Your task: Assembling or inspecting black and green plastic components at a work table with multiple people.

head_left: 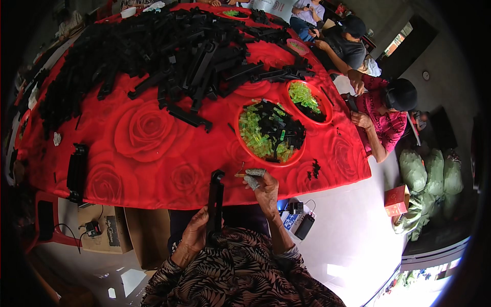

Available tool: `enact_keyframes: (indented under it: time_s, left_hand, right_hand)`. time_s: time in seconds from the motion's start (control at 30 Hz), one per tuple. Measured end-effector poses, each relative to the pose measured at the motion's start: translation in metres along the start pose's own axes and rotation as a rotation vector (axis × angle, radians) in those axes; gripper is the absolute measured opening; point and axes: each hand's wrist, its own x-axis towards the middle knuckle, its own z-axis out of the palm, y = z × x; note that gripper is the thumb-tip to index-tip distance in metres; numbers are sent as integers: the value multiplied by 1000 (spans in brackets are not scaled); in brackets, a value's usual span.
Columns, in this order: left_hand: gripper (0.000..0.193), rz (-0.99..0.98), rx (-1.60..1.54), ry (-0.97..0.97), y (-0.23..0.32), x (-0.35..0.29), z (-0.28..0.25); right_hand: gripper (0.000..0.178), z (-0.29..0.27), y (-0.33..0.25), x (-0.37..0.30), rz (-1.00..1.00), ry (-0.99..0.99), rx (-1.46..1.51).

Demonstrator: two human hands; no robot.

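My left hand (196, 228) is closed around a long black plastic part (216, 197), held upright at the table's front edge. Beside it, my right hand (267, 194) has grey wraps on the thumb and a finger. Those two fingertips pinch a small thin tan piece (239, 175), too small to name exactly. Just beyond that hand stands a red bowl (250, 158) with translucent yellow-green pieces (254, 134) and small black pieces (281, 128) in it. Another black plastic part (77, 173) stands near the front edge, to the left.
A large heap of black parts (169, 56) covers the far side of the red tablecloth (148, 174). A second red bowl (325, 116) and black scraps (314, 170) lie to the right. A person in pink (383, 120) works there. Cardboard boxes (110, 225) stand below, left.
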Motion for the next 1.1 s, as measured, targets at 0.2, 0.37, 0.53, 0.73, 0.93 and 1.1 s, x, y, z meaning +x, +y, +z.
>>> enact_keyframes:
  time_s: [0.2,0.37,0.53,0.73,0.93,1.1]
  left_hand:
    - [36,-2,12,-25,0,0,0]
    - [35,-16,-8,-32,-1,0,-1]
    - [52,-27,90,7,-3,2,-13]
    - [56,-74,121,19,-2,2,-9]
    - [56,-114,125,10,-3,4,-12]
    - [54,-120,115,25,-5,5,-17]
  right_hand:
    - [21,-1,0,0,2,2,-8]
    - [21,-1,2,0,-1,5,9]
    - [20,-1,1,0,3,9,1]
    - [22,-2,3,0,21,2,-6]
    - [21,-2,1,0,33,14,-35]
    - [21,-2,4,0,5,10,25]
